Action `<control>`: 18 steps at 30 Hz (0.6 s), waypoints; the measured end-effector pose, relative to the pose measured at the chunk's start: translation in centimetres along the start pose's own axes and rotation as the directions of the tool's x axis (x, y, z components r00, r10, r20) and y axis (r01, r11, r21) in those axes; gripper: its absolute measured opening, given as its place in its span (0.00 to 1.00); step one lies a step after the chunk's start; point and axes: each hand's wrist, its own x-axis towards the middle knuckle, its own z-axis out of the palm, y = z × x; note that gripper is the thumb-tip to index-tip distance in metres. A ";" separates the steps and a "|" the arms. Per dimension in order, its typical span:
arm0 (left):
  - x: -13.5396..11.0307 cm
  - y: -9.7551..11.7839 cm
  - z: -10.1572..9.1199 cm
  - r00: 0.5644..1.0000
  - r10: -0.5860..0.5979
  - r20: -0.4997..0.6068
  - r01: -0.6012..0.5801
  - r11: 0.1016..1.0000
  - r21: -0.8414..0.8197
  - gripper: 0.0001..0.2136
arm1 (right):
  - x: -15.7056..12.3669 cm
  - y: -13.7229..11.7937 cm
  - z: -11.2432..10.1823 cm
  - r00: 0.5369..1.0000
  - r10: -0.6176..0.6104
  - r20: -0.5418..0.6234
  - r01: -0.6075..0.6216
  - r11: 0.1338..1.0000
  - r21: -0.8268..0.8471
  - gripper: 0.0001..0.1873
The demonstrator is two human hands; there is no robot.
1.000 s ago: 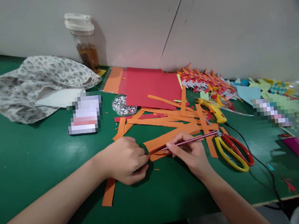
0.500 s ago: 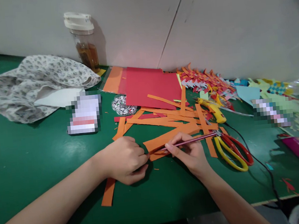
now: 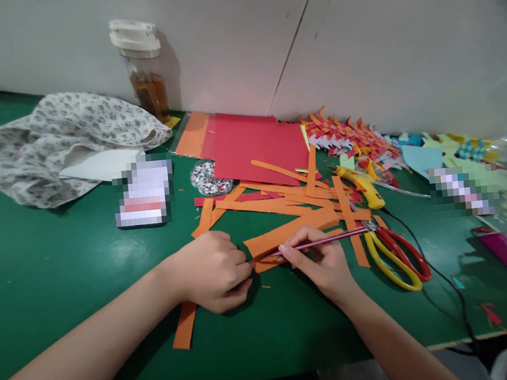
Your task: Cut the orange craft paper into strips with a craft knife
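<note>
My left hand is closed on the green table, its fingertips pinching the near end of a folded orange paper strip. From under its wrist another orange strip sticks out. A thin, dark pink pencil lies in the grip of my right hand, thumb on top. The pencil's tip points left toward the left fingertips, over the strip; its exact contact point is too small to make out. Beyond both hands several orange strips lie crossed. Scissors with yellow and red handles rest right of my right hand.
A yellow glue gun with a black cord lies behind the scissors. Red paper sheets, a bag of googly eyes, a phone, a patterned cloth and a drink bottle stand farther back. Woven paper pieces line the wall.
Almost nothing differs. Both hands keep their holds on the strip and the pencil; the whole view has shifted very slightly.
</note>
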 end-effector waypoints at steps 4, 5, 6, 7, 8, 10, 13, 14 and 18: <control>0.0 -0.1 0.0 1.000 0.012 -0.004 -0.012 1.000 -0.016 0.12 | 0.0 -0.1 0.1 1.000 -0.020 0.009 0.021 0.999 -0.040 0.11; -0.1 -0.1 0.0 1.000 0.013 -0.004 -0.013 1.000 -0.019 0.12 | 0.0 -0.2 0.2 1.000 -0.028 0.009 0.028 0.998 -0.052 0.11; -0.1 -0.1 0.1 1.000 0.011 -0.005 -0.011 1.000 -0.018 0.12 | 0.0 -0.2 0.2 0.999 -0.035 0.008 0.035 0.997 -0.063 0.11; -0.1 -0.1 0.1 1.000 0.010 -0.007 -0.010 1.000 -0.016 0.12 | 0.0 -0.2 0.2 0.999 -0.043 0.004 0.043 0.996 -0.073 0.10; -0.1 -0.1 0.2 1.000 0.009 -0.006 -0.009 1.000 -0.014 0.12 | 0.1 -0.2 0.2 0.999 -0.048 -0.002 0.048 0.995 -0.083 0.10; -0.2 -0.1 0.2 1.000 0.005 -0.003 -0.005 1.000 -0.012 0.12 | 0.1 -0.2 0.1 0.998 -0.063 -0.026 0.060 0.993 -0.097 0.10; -0.2 -0.1 0.3 1.000 0.001 0.002 -0.001 1.000 -0.013 0.12 | 0.1 0.0 -0.2 0.991 -0.094 -0.091 0.086 0.992 -0.089 0.10; -0.2 -0.1 0.3 1.000 0.002 0.002 -0.002 1.000 -0.013 0.12 | 0.0 0.0 -0.3 0.990 -0.096 -0.100 0.088 0.993 -0.078 0.10; -0.1 0.0 0.1 1.000 0.001 0.004 -0.001 1.000 -0.003 0.11 | -0.1 -0.3 -0.1 0.996 -0.069 -0.048 0.067 0.997 -0.042 0.10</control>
